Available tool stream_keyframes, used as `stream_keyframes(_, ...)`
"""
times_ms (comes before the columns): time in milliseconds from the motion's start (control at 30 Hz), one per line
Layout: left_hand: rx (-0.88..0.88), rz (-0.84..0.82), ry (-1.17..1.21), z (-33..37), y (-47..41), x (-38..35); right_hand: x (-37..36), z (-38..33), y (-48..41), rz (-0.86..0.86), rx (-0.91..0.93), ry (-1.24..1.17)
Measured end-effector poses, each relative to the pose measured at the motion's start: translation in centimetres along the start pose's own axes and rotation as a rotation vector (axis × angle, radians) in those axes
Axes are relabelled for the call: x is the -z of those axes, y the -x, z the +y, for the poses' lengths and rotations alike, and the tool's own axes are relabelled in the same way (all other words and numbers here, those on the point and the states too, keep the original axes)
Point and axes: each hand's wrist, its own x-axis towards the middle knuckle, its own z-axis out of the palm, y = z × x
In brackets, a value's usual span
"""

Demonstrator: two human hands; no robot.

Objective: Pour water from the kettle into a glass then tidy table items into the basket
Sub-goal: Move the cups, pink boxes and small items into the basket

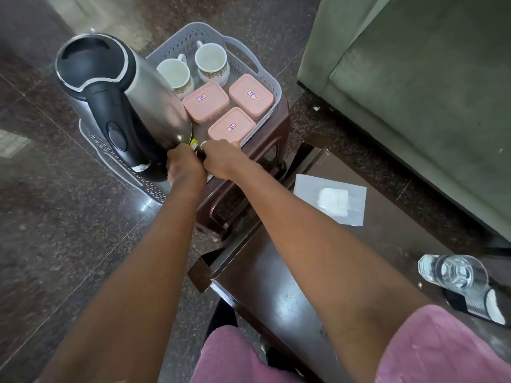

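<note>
Dark speckled stone floor (41, 217), green sofa (414, 92) at upper right. A brown stool (249, 167) carries a grey perforated basket (265, 76).

The kettle (149, 106) sits tilted in the basket's left part, with its open top toward the far left and its base at the near edge. The left hand (182, 167) is at that base. Its fingers (178, 152) are curled against the kettle's bottom rim, but what they grip is hidden, so I cannot tell. The right hand (218, 160) is just beside it at the basket's near edge. Its fingers are curled too, with a ring (203, 144) showing, and I cannot tell what they hold.

Basket contents:
- two white cups (175, 74) (211, 60) at the far edge
- three pink lidded boxes (206, 100) (250, 95) (231, 128) on the right side, packed close together

Both forearms reach straight forward, nearly parallel, and the hands almost touch.

On the dark wooden surface (276, 272), a glass (456, 272) with water stands at the right edge, well apart from the hands and against a black-and-grey item (475, 302). A white paper (330, 200) lies near the far edge.
</note>
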Motion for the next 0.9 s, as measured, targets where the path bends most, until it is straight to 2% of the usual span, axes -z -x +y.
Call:
stream_keyframes(100, -0.037, 0.015, -0.027, -0.2, 0.5, 0.1, -0.2, 0.4, 0.4, 0.106, 0.038, 0.0)
stream_keyframes(233, -0.086, 0.124, -0.014, 0.2, 2.1, 0.4, -1.1, 2.3, 3.0, 0.458, 0.104, -0.162)
stream_keyframes(333, -0.321, 0.221, 0.085, 1.1, 4.4, -0.4, -2.7, 4.4, 6.0, 0.644, 0.031, -0.312)
stream_keyframes(400, -0.492, 0.222, 0.165, 2.0, 6.8, -1.8, -4.2, 5.9, 8.5, 0.725, -0.056, -0.362)
stream_keyframes(500, -0.609, 0.12, 0.226, 3.1, 11.0, -5.2, -7.2, 8.7, 12.2, 0.763, -0.219, -0.426)
stream_keyframes(600, -0.691, -0.079, 0.201, 3.6, 16.0, -9.4, -10.1, 11.2, 16.5, 0.84, -0.477, -0.753)
stream_keyframes(633, -0.721, -0.138, 0.176, 3.6, 17.7, -10.8, -11.0, 12.1, 18.0, 0.855, -0.57, -0.791)
stream_keyframes(800, -0.966, -0.432, 0.04, 3.0, 26.5, -17.2, -16.4, 17.1, 27.4, 0.901, -0.851, -0.676)
stream_keyframes(900, -1.088, -0.542, -0.03, 2.7, 31.1, -19.5, -19.0, 19.6, 32.3, 0.922, -0.988, -0.653)
